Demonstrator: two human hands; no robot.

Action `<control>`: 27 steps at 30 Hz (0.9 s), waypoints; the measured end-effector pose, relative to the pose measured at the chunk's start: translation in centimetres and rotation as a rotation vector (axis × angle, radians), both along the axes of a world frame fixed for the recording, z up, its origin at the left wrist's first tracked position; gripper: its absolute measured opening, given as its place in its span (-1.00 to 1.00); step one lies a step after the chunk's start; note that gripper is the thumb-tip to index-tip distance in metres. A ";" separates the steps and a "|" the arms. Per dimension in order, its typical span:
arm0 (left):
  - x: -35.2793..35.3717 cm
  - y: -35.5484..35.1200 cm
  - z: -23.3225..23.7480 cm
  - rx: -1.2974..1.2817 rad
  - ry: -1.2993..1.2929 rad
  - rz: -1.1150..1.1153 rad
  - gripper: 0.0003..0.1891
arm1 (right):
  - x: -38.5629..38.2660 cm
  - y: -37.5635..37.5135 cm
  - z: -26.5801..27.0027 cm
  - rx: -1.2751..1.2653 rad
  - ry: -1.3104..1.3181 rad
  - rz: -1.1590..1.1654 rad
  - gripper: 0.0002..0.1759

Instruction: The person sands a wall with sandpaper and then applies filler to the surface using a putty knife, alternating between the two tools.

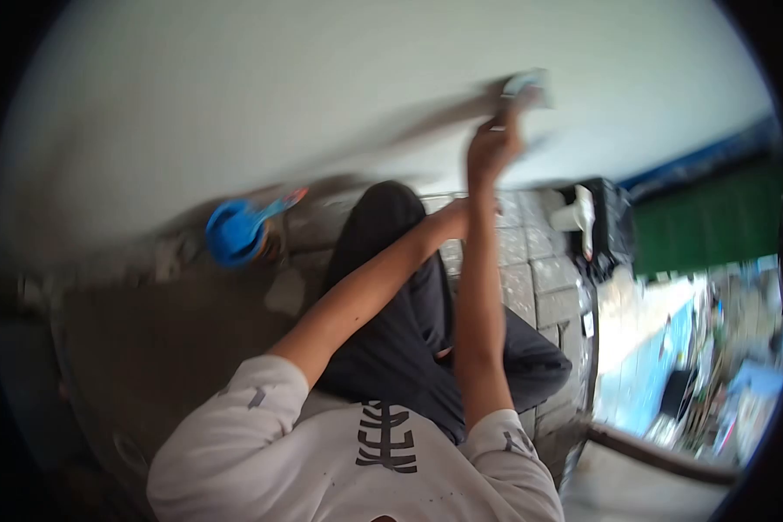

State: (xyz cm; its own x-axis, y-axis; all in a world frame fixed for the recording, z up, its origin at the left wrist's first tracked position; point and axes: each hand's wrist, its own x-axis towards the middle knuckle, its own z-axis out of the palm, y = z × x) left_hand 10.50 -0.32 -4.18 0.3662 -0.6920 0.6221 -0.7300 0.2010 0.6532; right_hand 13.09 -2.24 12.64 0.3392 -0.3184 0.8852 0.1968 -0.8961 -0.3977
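While gripping a pale, flat tool (531,84) at the smooth wall (304,87) with right hand (494,152) curled tight, probably for control, holds left hand (455,217) beside right forearm (478,296), with finger spread and grasp too hidden to tell. Has rounded blue container (230,233) near rough paving (555,277), presumably for reach.

camera: head-worn | facing: forward, steeply down | range: close, shirt (313,465) nearest, wall (278,96) beyond
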 end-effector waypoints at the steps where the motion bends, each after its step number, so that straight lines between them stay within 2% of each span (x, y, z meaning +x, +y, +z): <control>1: 0.0 -0.4 0.4 -0.015 0.067 -0.048 -0.70 | 0.3 0.8 0.1 -0.020 -0.058 -0.050 -0.42; 3: 0.0 -1.0 1.8 0.011 0.220 -0.094 -0.69 | 0.2 1.2 0.3 0.066 -0.105 -0.092 -0.44; 5: 0.1 -0.9 2.7 0.045 0.371 -0.079 -0.68 | -0.3 1.7 0.7 0.402 -0.009 -0.106 -0.43; 8: 0.0 -0.7 4.2 0.067 0.551 -0.063 -0.67 | -0.7 2.9 -0.1 0.306 0.006 -0.062 -0.41; 9: -0.1 -0.8 4.3 0.071 0.587 -0.058 -0.66 | -0.1 2.8 -0.2 0.068 -0.085 -0.164 -0.41; 12: 0.3 -0.3 4.3 0.087 0.649 -0.050 -0.65 | -0.2 2.1 -0.9 0.218 -0.055 -0.146 -0.40; 14: 0.5 -0.2 3.9 0.105 0.650 -0.065 -0.65 | 0.1 1.8 -1.4 0.506 0.003 -0.040 -0.40; 15: 0.7 -0.3 3.8 0.136 0.610 -0.045 -0.67 | 0.4 2.1 -1.6 0.205 -0.072 -0.192 -0.41; 17: 0.7 -0.6 2.9 0.196 0.537 -0.004 -0.71 | 0.3 2.3 -2.1 0.131 -0.073 -0.181 -0.40; 18: 0.2 -0.5 3.4 0.240 0.476 0.048 -0.75 | 0.4 2.1 -2.5 0.140 -0.066 -0.191 -0.40; 20: -0.3 -0.5 2.4 0.300 0.440 -0.005 -0.76 | 0.7 1.7 -3.3 0.431 -0.061 -0.131 -0.37; 23: -0.3 -0.5 1.9 0.359 0.309 -0.110 -0.79 | 0.3 3.4 -2.5 0.259 -0.063 -0.171 -0.36; 25: -0.4 -0.2 2.5 0.580 0.196 -0.182 -0.76 | 0.3 3.2 -3.0 0.370 -0.055 -0.109 -0.35; 26: -0.5 -0.2 1.9 0.577 0.172 -0.191 -0.73 | 0.3 3.3 -3.3 0.477 -0.048 -0.043 -0.35; 27: -0.4 -0.2 1.9 0.584 0.168 -0.195 -0.73 | 0.1 4.1 -2.6 0.434 -0.022 -0.074 -0.34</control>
